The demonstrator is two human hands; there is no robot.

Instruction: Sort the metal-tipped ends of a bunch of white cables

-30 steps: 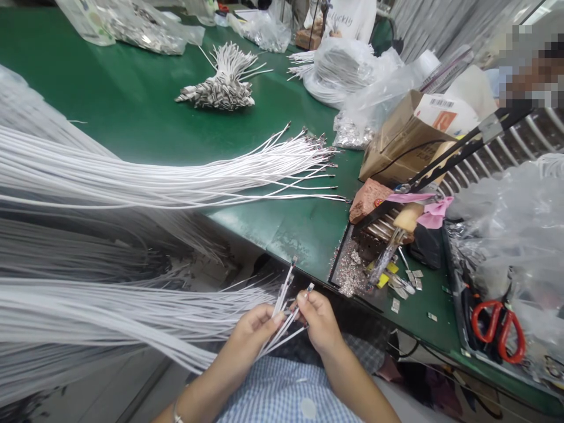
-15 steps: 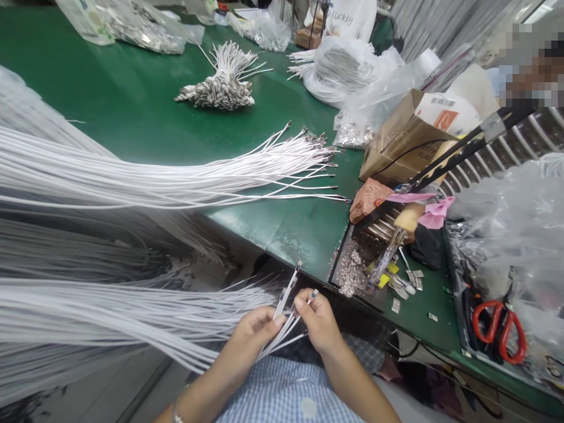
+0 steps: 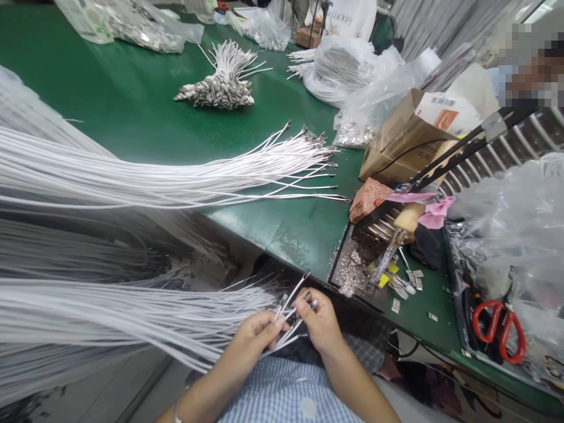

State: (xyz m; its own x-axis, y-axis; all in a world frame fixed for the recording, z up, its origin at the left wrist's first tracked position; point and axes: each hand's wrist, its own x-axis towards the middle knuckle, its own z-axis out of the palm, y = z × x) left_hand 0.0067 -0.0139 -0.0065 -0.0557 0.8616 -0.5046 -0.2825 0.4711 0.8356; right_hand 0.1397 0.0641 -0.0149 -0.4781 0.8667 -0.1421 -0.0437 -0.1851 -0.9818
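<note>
Fingers [image 3: 304,301] pinch thin, smooth white wires [image 3: 288,305].

Both bare forearms reach up from the near edge, converging just above the lap. The left hand [image 3: 255,332] is curled, palm turned inward, thumb and fingertips pinched together at its far right tip. The right hand [image 3: 318,323] sits just beside it to the right, knuckles up, thumb and forefinger pressed closed. The two sets of fingertips nearly meet. A thin band circles the left wrist near the lower frame edge.
</note>
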